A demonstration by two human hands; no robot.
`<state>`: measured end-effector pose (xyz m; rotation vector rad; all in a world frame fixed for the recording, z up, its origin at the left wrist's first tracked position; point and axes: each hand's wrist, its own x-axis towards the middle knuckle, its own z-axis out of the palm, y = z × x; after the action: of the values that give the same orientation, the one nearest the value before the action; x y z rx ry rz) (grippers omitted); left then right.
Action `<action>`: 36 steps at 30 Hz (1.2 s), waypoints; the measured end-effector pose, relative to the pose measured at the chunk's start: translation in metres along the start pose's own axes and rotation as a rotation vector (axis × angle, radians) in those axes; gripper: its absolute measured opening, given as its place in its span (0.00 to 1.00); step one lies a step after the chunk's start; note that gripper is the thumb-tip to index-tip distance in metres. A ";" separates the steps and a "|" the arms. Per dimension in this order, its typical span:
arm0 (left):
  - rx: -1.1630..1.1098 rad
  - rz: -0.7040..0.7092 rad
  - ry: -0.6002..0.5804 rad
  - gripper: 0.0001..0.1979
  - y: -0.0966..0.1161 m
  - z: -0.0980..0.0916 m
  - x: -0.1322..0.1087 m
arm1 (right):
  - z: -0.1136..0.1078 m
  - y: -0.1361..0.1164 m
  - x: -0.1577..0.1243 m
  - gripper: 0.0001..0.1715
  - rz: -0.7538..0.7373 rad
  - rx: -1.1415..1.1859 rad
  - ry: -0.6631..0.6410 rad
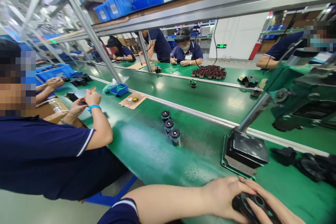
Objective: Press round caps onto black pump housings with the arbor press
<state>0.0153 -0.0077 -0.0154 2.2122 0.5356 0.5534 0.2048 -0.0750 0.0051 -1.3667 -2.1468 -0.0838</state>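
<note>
Bench: green conveyor belt (157, 154), matte and smooth.
Fixture: black blocky jig (244, 150) on a square plate, just beyond the hands.
Left hand: left hand (225, 196) curled over the part's left edge.
Right hand: right hand (273, 208), fingers stretched along its right side, touching.
Part: black round part (253, 203) at the bench's near edge; probably light, rigid ribbed plastic, best gripped by the rim.
Row: three small cylinders (169, 131), glossy tops.

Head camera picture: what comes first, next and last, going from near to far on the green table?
Black round part → black block with post → three small round parts → cardboard piece → pile of dark parts.
</note>
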 end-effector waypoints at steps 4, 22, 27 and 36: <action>-0.094 0.051 0.066 0.36 0.007 -0.005 -0.006 | -0.022 -0.030 0.020 0.22 0.176 0.062 -0.024; -0.157 0.079 0.103 0.32 0.001 -0.008 -0.003 | -0.024 -0.029 0.023 0.24 0.311 0.358 -0.120; -0.153 0.092 0.118 0.30 0.002 -0.007 -0.003 | -0.025 -0.029 0.024 0.25 0.311 0.352 -0.126; -0.120 0.050 0.101 0.28 0.003 -0.007 -0.002 | -0.026 -0.026 0.025 0.25 0.302 0.374 -0.141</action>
<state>0.0100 -0.0064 -0.0093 2.0962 0.4878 0.7086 0.1866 -0.0763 0.0452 -1.4802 -1.9129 0.5196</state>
